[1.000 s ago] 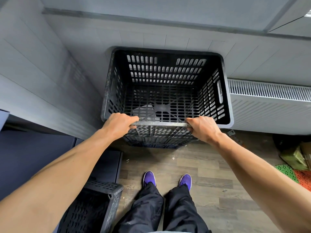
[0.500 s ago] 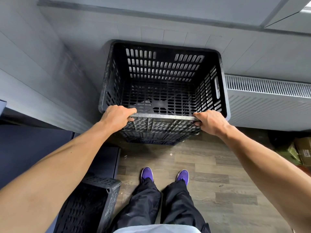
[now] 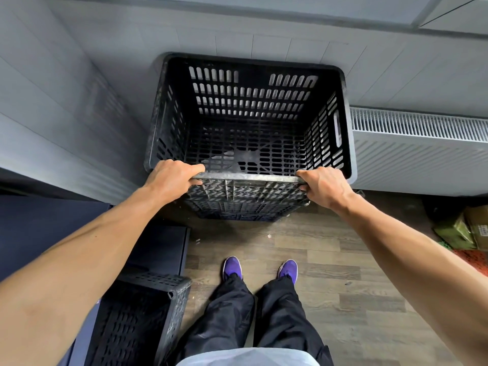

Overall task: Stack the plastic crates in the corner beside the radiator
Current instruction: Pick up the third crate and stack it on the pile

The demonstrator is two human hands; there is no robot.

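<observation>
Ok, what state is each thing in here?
Top crate: upright, open side up, atop the lower crate in the corner.
Lower crate: underneath, mostly hidden.
Left hand: grips the top crate's near rim.
Right hand: grips the same rim.
Spare crate: at lower left, untouched.

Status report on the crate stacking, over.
Left hand, right hand grip top crate by near rim. It sits on lower crate, beside radiator. Spare crate lower left, not blocking.

Cool, even, diffuse light; moderately bright. Soft shadow on floor [image 3: 343,260] beneath crate [image 3: 250,107]. Crate interior dark, slots showing pale against it. Wall [image 3: 52,107] lines bow toward frame edges: wide-angle distortion. Centre sharp; left wall slightly smeared.
</observation>
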